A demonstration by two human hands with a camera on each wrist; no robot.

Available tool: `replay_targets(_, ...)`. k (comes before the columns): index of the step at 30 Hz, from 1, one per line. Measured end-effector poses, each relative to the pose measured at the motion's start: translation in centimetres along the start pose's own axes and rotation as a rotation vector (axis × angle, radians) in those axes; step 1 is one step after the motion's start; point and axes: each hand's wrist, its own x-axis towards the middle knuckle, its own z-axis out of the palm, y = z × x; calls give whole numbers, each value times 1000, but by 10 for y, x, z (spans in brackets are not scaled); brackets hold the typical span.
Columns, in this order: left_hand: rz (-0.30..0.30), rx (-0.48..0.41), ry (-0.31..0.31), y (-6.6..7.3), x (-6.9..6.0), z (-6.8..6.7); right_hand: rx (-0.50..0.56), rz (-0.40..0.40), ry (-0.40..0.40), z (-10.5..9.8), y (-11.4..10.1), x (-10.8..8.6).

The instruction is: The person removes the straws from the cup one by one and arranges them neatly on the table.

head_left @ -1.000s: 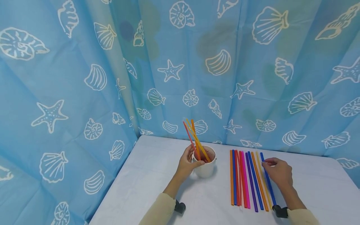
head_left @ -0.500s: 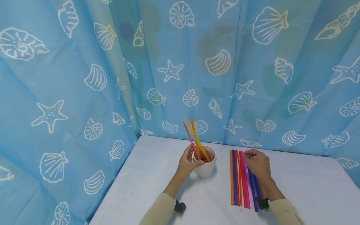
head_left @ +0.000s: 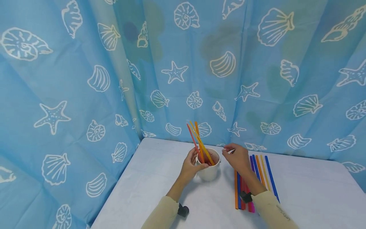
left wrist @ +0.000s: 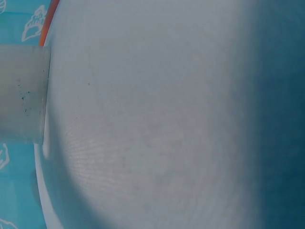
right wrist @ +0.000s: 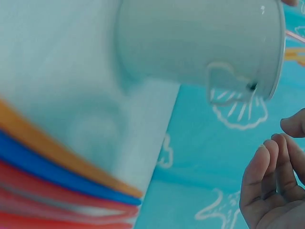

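Observation:
A small white bucket with a thin wire handle stands on the table, holding yellow, orange and red straws that lean to the left. My left hand grips its rim from the left, thumb in front. Just right of the bucket is my right hand, its fingers loosely bent. In the right wrist view the thumb and fingertips of that hand are apart with nothing between them. Several coloured straws lie in a row on the right, partly hidden under my right forearm. The left wrist view shows only the bucket's side.
The white table ends at the back against a blue curtain printed with shells and starfish. Another stretch of curtain hangs along the left edge. A black wrist mount sits at my left sleeve.
My right hand has moved left, from the blue straw at the row's right end, across the straws to beside the bucket. The left hand stays on the bucket.

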Motion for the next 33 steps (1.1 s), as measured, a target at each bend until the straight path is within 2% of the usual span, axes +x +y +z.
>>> replay_targets(7, 0, -23, -1, 0, 0, 0, 27, -12, -74, 15, -24, 5)
replay_targets(12, 16, -42, -19, 0, 1, -1, 78, -75, -103, 26, -35, 8)
replay_targets(14, 22, -46, -21, -1, 2, -1, 97, -110, -102, 29, -37, 9)
replay_targets(17, 22, -51, -15, -12, 7, -1, 130, -135, -115, 33, -38, 10)
replay_targets(22, 25, -53, -7, -30, 14, 0, 146, -112, -135, 38, -37, 11)
replay_targets(27, 39, -26, 9, -31, 15, 1, 130, -92, -157, 42, -38, 13)
replay_targets(33, 41, 0, 15, -33, 14, 1, 125, -116, -175, 45, -40, 16)
